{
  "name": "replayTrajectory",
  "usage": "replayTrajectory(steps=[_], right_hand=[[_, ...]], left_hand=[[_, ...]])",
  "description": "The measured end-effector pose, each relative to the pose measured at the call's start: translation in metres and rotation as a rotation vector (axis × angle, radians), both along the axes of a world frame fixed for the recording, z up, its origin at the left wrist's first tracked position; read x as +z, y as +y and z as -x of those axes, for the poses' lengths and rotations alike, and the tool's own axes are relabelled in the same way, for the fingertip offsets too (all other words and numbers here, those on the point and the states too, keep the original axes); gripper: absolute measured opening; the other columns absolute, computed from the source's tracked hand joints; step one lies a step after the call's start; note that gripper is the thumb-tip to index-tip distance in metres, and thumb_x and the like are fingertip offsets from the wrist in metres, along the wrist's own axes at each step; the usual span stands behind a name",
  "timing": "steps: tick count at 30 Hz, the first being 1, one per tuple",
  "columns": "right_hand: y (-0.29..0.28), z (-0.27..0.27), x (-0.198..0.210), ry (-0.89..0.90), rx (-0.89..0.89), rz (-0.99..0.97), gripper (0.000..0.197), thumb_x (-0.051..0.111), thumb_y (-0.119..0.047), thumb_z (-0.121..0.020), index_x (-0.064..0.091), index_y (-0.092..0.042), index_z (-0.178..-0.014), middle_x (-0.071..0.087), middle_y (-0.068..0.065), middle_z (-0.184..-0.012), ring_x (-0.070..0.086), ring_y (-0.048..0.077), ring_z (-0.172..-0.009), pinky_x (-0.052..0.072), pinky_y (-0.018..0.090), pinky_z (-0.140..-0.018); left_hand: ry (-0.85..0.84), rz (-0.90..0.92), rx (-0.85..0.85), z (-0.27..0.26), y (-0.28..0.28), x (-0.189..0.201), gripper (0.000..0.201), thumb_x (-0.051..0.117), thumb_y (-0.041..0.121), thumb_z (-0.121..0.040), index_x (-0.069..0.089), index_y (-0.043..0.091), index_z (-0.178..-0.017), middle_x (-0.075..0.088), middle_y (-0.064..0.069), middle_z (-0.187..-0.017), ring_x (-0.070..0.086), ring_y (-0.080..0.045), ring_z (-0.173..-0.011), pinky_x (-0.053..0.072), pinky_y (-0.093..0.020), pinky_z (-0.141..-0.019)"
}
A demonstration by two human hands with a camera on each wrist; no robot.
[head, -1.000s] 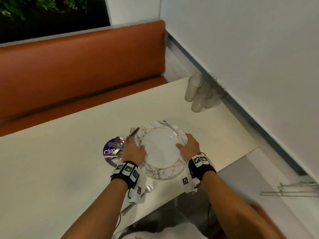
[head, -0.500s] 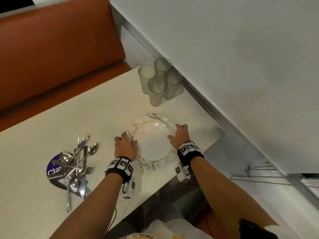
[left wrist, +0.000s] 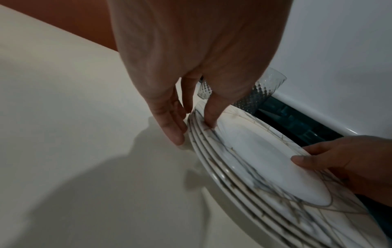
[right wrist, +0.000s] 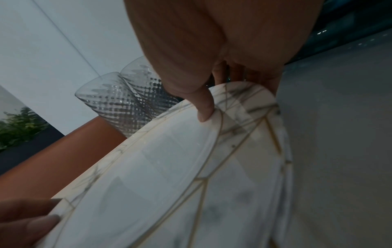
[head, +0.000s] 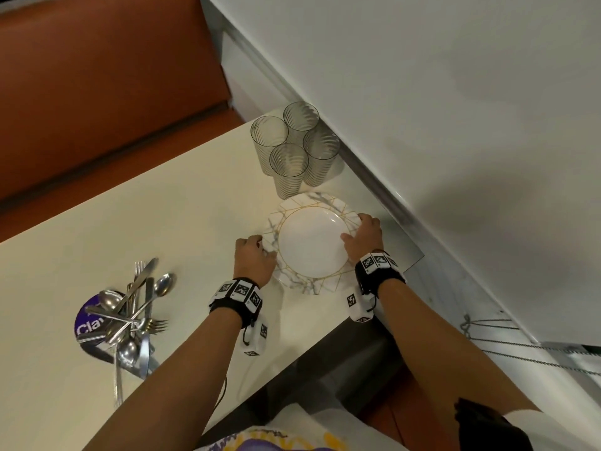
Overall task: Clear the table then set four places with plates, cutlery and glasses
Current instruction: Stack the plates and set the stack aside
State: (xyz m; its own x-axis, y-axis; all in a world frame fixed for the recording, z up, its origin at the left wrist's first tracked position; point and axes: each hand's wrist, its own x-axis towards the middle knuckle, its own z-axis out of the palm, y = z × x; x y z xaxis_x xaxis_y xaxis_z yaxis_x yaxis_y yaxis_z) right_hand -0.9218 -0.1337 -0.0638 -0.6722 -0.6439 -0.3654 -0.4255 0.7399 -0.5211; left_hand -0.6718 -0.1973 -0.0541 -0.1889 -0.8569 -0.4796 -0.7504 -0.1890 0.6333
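A purple disc (head: 87,323) under the cutlery pile (head: 133,317) reads "Cla…". Both hands, left hand (head: 253,258) and right hand (head: 362,237), grasp the plate stack (head: 309,242) on the cream table (head: 162,222), near four glasses (head: 292,148), an orange bench (head: 97,76) and a white wall (head: 455,109).

Seating: an orange-brown upholstered bench (head: 97,92) runs along the far side of the cream table (head: 97,222).
Wall: a plain white wall (head: 455,109) borders the table's right edge.
Greenery: foliage (right wrist: 19,127) shows beyond the bench.
Light: dim, indoor.

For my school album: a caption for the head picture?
Both hands hold a stack of marbled plates beside four glasses.
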Motion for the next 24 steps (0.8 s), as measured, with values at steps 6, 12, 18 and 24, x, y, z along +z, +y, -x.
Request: replayTrajectory(steps=[6, 12, 18, 24], right_hand=[[0.002, 0.002, -0.003, 0.02, -0.018, -0.008, 0.057, 0.068, -0.014, -0.083, 0.047, -0.008, -0.136, 0.044, 0.014, -0.134, 0.047, 0.036, -0.123, 0.046, 0.044, -0.102], [0.0, -0.001, 0.0, 0.134, 0.019, -0.126, 0.062, 0.07, -0.026, -0.084, 0.044, -0.009, -0.138, 0.043, 0.016, -0.14, 0.041, 0.038, -0.129, 0.043, 0.048, -0.105], [0.001, -0.045, 0.02, 0.347, 0.023, -0.011, 0.063, 0.068, -0.021, -0.079, 0.046, -0.016, -0.137, 0.046, 0.014, -0.137, 0.038, 0.039, -0.127, 0.036, 0.05, -0.105], [-0.003, -0.157, 0.016, 0.264, 0.332, 0.231, 0.046, 0.066, -0.011, -0.07, 0.063, -0.015, -0.115, 0.062, 0.009, -0.11, 0.051, 0.034, -0.1, 0.045, 0.043, -0.085]], left_hand=[[0.015, 0.031, 0.024, 0.006, -0.003, -0.009, 0.035, 0.071, 0.014, -0.095, 0.065, -0.001, -0.126, 0.055, -0.023, -0.122, 0.058, -0.035, -0.104, 0.039, -0.026, -0.087], [0.085, 0.072, -0.001, -0.003, 0.0, -0.002, 0.043, 0.069, 0.02, -0.098, 0.06, 0.002, -0.137, 0.058, -0.016, -0.126, 0.06, -0.027, -0.109, 0.038, -0.022, -0.09], [0.177, 0.123, 0.05, -0.055, 0.011, 0.002, 0.025, 0.06, 0.02, -0.102, 0.068, 0.012, -0.124, 0.074, -0.005, -0.111, 0.066, -0.016, -0.092, 0.052, -0.026, -0.089], [0.194, 0.142, 0.135, -0.151, 0.028, 0.003, 0.019, 0.058, 0.009, -0.1, 0.07, 0.023, -0.107, 0.076, -0.001, -0.098, 0.073, -0.017, -0.086, 0.06, -0.034, -0.088]])
